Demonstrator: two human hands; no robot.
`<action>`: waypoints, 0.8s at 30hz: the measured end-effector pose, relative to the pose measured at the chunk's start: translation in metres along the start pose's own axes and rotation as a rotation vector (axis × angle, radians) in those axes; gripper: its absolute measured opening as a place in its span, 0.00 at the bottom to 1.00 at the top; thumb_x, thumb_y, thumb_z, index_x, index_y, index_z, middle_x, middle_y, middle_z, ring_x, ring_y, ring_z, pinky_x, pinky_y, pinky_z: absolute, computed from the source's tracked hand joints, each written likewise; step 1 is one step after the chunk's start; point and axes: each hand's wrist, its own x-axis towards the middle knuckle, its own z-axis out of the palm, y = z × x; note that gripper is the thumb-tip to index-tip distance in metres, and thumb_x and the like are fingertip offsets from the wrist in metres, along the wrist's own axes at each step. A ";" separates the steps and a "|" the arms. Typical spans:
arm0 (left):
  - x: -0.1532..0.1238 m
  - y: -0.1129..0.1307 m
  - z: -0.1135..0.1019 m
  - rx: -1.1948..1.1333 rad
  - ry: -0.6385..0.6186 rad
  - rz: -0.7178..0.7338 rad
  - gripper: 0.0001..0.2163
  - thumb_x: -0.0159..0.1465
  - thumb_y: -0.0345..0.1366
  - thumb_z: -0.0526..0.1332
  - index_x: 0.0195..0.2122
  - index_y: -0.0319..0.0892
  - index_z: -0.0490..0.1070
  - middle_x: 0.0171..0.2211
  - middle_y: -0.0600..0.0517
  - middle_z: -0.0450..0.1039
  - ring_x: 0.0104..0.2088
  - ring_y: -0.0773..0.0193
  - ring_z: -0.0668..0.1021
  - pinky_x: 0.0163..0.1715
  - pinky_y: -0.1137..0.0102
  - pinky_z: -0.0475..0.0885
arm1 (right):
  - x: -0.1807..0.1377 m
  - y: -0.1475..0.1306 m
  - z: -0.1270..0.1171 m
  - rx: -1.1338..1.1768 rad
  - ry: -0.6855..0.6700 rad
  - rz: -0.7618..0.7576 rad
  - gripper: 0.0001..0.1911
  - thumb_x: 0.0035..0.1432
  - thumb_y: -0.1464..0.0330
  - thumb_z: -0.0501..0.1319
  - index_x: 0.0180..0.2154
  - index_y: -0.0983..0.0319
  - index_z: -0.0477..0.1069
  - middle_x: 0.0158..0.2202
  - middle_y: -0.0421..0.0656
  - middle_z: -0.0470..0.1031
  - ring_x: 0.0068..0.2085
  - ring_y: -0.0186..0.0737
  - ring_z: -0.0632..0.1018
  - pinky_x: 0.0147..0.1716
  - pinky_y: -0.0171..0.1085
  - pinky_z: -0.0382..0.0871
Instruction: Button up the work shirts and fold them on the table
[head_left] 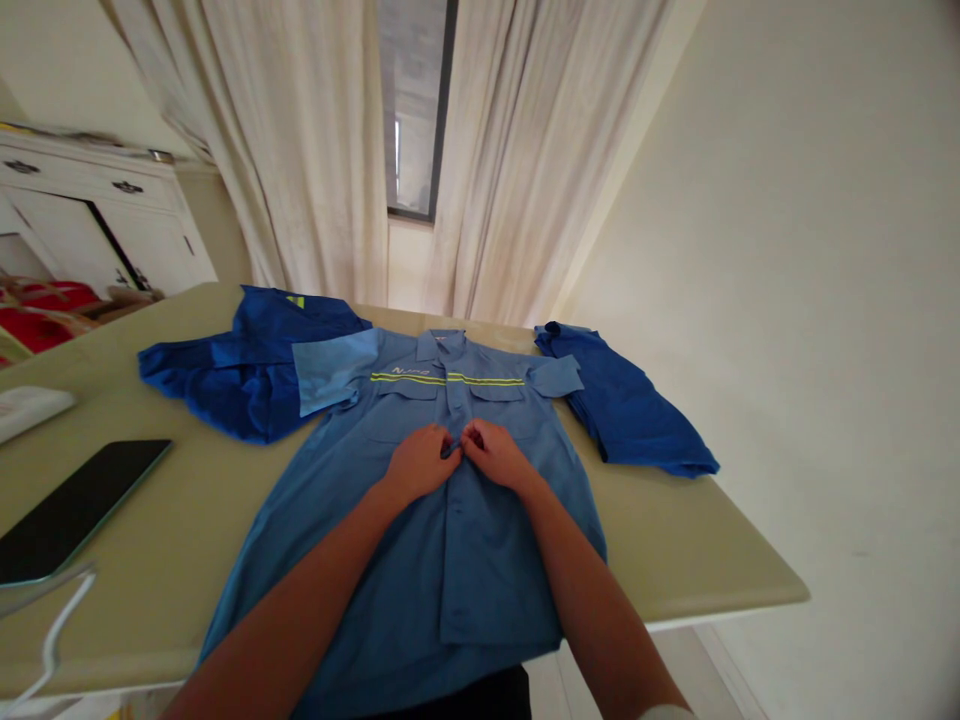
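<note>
A blue short-sleeved work shirt (405, 560) lies front side up, collar toward the window, with yellow stripes across the chest. Its lower hem hangs past the near edge of the table. At the middle of the button placket, my left hand (424, 460) pinches the shirt's front edge. Close beside it, my right hand (491, 450) pinches the other side of the placket, fingertips almost meeting the left ones. Any button between the fingers is hidden. Below the hands, the placket runs straight down to the hem.
Darker blue garments lie to the left (247, 370) and right (630, 410) of the shirt on the pale table (705, 550). A dark tablet-like device (82, 505), a white cable (56, 630) and a white object (30, 408) sit on the left. Behind are curtains (315, 150) and a cabinet (97, 210).
</note>
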 end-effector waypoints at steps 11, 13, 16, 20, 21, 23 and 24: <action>0.017 -0.014 0.008 -0.553 -0.046 -0.034 0.11 0.60 0.42 0.62 0.34 0.39 0.77 0.29 0.52 0.77 0.29 0.62 0.76 0.31 0.69 0.66 | 0.000 -0.003 -0.003 0.150 0.107 -0.107 0.06 0.69 0.66 0.56 0.40 0.60 0.70 0.34 0.41 0.74 0.35 0.38 0.74 0.39 0.35 0.66; 0.016 -0.015 0.008 -0.614 -0.050 -0.036 0.15 0.60 0.47 0.62 0.35 0.39 0.78 0.30 0.51 0.78 0.30 0.61 0.76 0.32 0.69 0.67 | 0.000 -0.004 -0.004 0.151 0.111 -0.126 0.06 0.69 0.67 0.56 0.40 0.60 0.69 0.35 0.41 0.73 0.36 0.38 0.73 0.40 0.36 0.66; 0.016 -0.014 0.009 -0.609 -0.031 -0.032 0.16 0.60 0.48 0.61 0.34 0.39 0.78 0.28 0.51 0.77 0.29 0.62 0.75 0.31 0.68 0.66 | 0.000 -0.004 -0.005 0.129 0.107 -0.138 0.05 0.69 0.67 0.55 0.39 0.60 0.68 0.34 0.41 0.72 0.36 0.39 0.73 0.40 0.36 0.66; 0.016 -0.014 0.011 -0.582 0.007 -0.032 0.13 0.59 0.45 0.62 0.33 0.39 0.77 0.26 0.53 0.74 0.28 0.64 0.73 0.30 0.69 0.64 | -0.001 -0.005 -0.005 0.078 0.100 -0.165 0.06 0.70 0.67 0.54 0.40 0.60 0.69 0.36 0.42 0.72 0.38 0.40 0.73 0.42 0.37 0.66; 0.017 -0.014 0.011 -0.582 0.013 -0.032 0.13 0.59 0.44 0.63 0.32 0.39 0.76 0.26 0.53 0.74 0.28 0.64 0.73 0.30 0.70 0.64 | -0.002 -0.005 -0.006 0.068 0.095 -0.164 0.06 0.70 0.67 0.54 0.41 0.60 0.69 0.37 0.43 0.73 0.38 0.40 0.73 0.42 0.37 0.66; 0.017 -0.015 0.011 -0.590 0.011 -0.031 0.11 0.58 0.42 0.63 0.32 0.38 0.76 0.26 0.54 0.73 0.27 0.65 0.72 0.29 0.70 0.63 | -0.003 -0.006 -0.007 0.059 0.083 -0.151 0.06 0.69 0.66 0.56 0.41 0.60 0.70 0.36 0.42 0.72 0.36 0.38 0.72 0.39 0.36 0.66; 0.017 -0.015 0.011 -0.596 0.005 -0.033 0.10 0.58 0.41 0.63 0.32 0.38 0.76 0.26 0.54 0.73 0.27 0.65 0.72 0.29 0.70 0.62 | -0.003 -0.006 -0.008 0.061 0.075 -0.142 0.05 0.68 0.66 0.58 0.41 0.60 0.70 0.35 0.41 0.72 0.34 0.37 0.72 0.37 0.35 0.65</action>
